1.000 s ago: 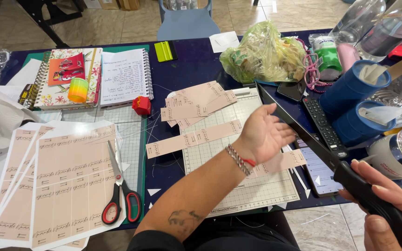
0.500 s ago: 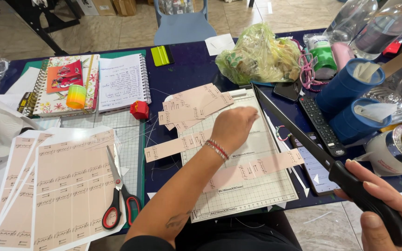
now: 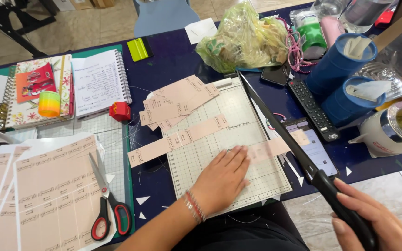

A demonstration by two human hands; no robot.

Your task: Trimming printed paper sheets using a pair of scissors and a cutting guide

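Paper strip (image 3: pixel 268 149) under L hand (image 3: pixel 222 179), R hand (image 3: pixel 373 218) gripping cutter handle (image 3: pixel 345 211)

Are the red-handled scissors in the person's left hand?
No, the scissors lie alone on printed sheets, while the left hand presses a pink paper strip on the cutter board.

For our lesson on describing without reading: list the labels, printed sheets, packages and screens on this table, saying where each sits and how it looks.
Pink label strip: on the cutter board, under the left hand.
Cut pink strips: stacked at the board's top left.
Printed pink sheets: front left, beside red-handled scissors.
Phone: lit screen, right of the blade.
Plastic bag: crumpled, yellow-green, at the back.
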